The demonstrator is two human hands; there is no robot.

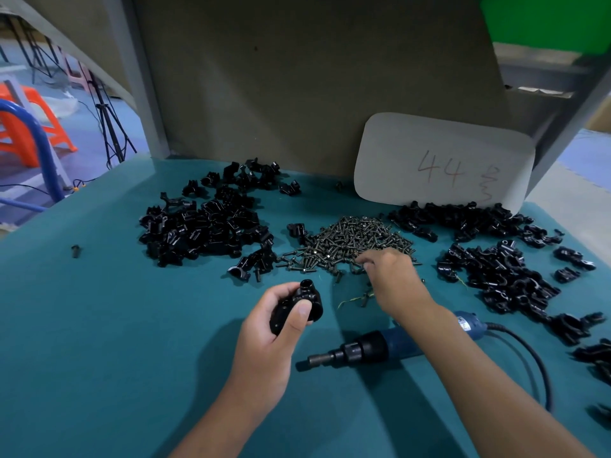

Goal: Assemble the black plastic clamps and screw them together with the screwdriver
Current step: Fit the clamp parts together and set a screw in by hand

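Note:
My left hand (264, 335) grips a black plastic clamp (299, 305) above the teal table, thumb pressed on its side. My right hand (390, 279) reaches into the near edge of the pile of dark screws (350, 241), fingers curled down among them; whether a screw is pinched is hidden. The blue electric screwdriver (373, 348) lies on the table under my right forearm, bit pointing left, its cable (535, 361) trailing right.
A heap of black clamp parts (201, 223) lies at the left back, another heap (496, 259) at the right. A white card marked 44 (443, 163) leans on the brown back panel. One loose screw (75, 251) sits far left. The table's left edge (66, 206) drops to the floor.

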